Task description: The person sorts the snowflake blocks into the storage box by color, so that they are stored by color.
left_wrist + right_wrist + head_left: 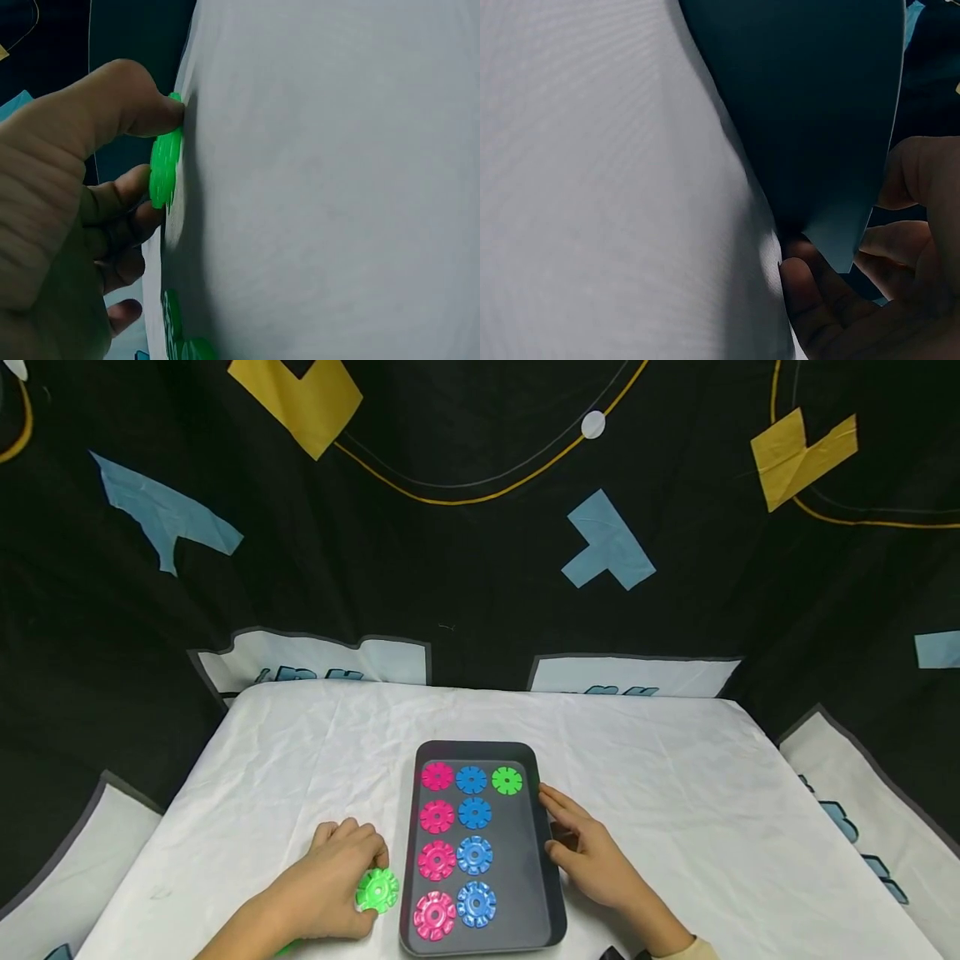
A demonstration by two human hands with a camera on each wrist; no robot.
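Observation:
My left hand (333, 885) pinches a green notched plastic disc (377, 891) between thumb and fingers, just left of the tray. In the left wrist view the disc (166, 161) is seen edge-on, close over the white cloth. The dark grey tray (521, 868) holds a column of pink discs (437, 861), a column of blue discs (475, 855) and one green disc (507, 781) at its far right corner. My right hand (596, 860) rests against the tray's right side. Its fingertips (799, 277) touch the outer wall down near the cloth in the right wrist view.
More green discs (172, 322) lie on the cloth near the left hand, mostly hidden under that wrist in the head view. A white cloth (675, 777) covers the table. Behind it hangs a black curtain (450, 568). A small black object (611, 953) shows at the bottom edge.

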